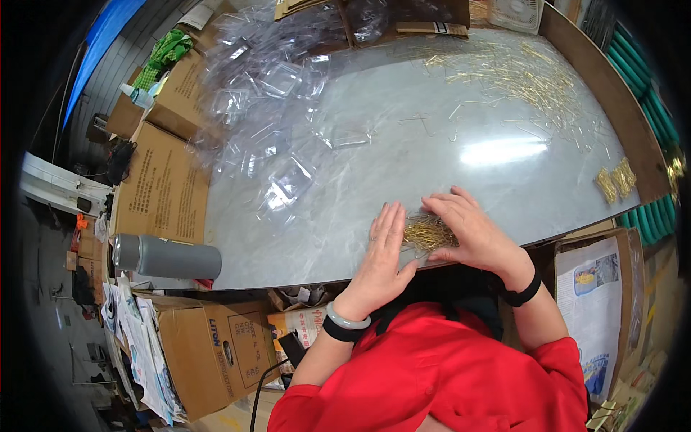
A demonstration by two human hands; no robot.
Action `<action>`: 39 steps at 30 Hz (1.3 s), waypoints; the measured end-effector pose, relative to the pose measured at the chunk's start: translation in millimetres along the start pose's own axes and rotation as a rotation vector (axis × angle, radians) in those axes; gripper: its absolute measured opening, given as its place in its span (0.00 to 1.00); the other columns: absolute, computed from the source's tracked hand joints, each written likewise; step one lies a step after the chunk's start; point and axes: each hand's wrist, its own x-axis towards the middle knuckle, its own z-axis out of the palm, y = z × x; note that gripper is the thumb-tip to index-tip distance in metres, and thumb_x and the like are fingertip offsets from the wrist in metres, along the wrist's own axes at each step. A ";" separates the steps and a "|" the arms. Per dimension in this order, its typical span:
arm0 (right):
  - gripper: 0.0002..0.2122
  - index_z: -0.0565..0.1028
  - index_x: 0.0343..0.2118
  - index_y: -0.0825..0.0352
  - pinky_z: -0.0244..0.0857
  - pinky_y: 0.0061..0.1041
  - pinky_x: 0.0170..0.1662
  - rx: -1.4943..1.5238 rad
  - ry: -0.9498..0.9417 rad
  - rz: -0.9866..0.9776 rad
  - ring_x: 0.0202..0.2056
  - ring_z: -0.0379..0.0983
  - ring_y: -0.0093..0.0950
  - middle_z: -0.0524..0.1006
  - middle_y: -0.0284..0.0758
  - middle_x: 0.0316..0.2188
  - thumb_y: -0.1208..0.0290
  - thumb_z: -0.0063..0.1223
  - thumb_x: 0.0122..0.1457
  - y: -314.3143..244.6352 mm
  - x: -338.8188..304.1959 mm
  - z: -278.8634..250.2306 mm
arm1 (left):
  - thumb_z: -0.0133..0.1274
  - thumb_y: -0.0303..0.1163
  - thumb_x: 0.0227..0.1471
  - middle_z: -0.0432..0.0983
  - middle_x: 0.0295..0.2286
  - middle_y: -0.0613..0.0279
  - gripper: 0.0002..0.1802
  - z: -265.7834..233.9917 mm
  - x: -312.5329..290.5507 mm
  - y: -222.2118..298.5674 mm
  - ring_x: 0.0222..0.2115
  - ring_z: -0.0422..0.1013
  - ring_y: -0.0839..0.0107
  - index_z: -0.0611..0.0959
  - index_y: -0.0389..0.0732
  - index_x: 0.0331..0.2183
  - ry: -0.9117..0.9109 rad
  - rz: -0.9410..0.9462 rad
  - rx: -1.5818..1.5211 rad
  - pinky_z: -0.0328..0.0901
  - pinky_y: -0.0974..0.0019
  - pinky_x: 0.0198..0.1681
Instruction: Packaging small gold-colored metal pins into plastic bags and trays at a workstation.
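I have a bunch of thin gold-coloured wire pieces (pixel 426 233) lying on the grey table (pixel 389 176), near the edge closest to me, between my two hands. My left hand (pixel 381 265) is flat and open, its fingers straight and close together along the left side of the bunch, the thumb standing away. My right hand (pixel 476 234) curves around the other side, fingers at the far end and thumb at the near one; I cannot tell whether it squeezes the wires or only shelters them, since the hand hides part of the bunch.

As far as I can judge, the gathering is only partly done. Two small bundles (pixel 623 175) sit side by side at the right edge of the table, well apart from my hands, and look already collected. The bunch between my palms seems half tidied: it is heaped together, but wire ends poke out unevenly.

Much looks left over. A broad scatter of loose wires (pixel 540 81) covers the far right of the table, lying every which way, and a few strays (pixel 455 121) rest nearer its middle. The clear plastic boxes (pixel 286 180) heaped on the left are apart from all the wire.
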 end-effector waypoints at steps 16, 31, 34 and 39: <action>0.12 0.77 0.36 0.63 0.63 0.35 0.46 -0.230 0.411 0.233 0.40 0.70 0.35 0.75 0.32 0.36 0.77 0.67 0.48 -22.6 -44.8 15.3 | 0.66 0.34 0.49 0.66 0.58 0.49 0.41 21.6 25.8 1.1 0.63 0.58 0.45 0.68 0.36 0.61 0.064 0.105 0.130 0.50 0.42 0.68; 0.22 0.72 0.52 0.68 0.68 0.33 0.52 0.186 0.567 0.419 0.50 0.70 0.44 0.69 0.45 0.51 0.88 0.47 0.52 -42.9 -23.9 32.8 | 0.66 0.29 0.48 0.68 0.55 0.46 0.40 18.4 24.3 0.6 0.61 0.61 0.46 0.69 0.36 0.61 0.097 0.137 0.087 0.51 0.41 0.68; 0.27 0.68 0.56 0.69 0.63 0.34 0.59 0.335 0.605 0.445 0.58 0.64 0.44 0.65 0.47 0.55 0.89 0.44 0.49 -40.3 -30.0 41.6 | 0.66 0.29 0.48 0.69 0.55 0.46 0.40 17.6 25.0 4.6 0.61 0.62 0.46 0.68 0.34 0.61 0.091 0.134 0.089 0.51 0.41 0.67; 0.32 0.64 0.61 0.69 0.57 0.37 0.66 0.808 0.569 0.382 0.64 0.58 0.45 0.63 0.47 0.57 0.89 0.43 0.47 -47.1 -16.4 53.6 | 0.67 0.30 0.48 0.69 0.55 0.44 0.42 22.7 24.3 -5.9 0.60 0.63 0.44 0.67 0.33 0.61 0.103 0.147 0.066 0.51 0.42 0.67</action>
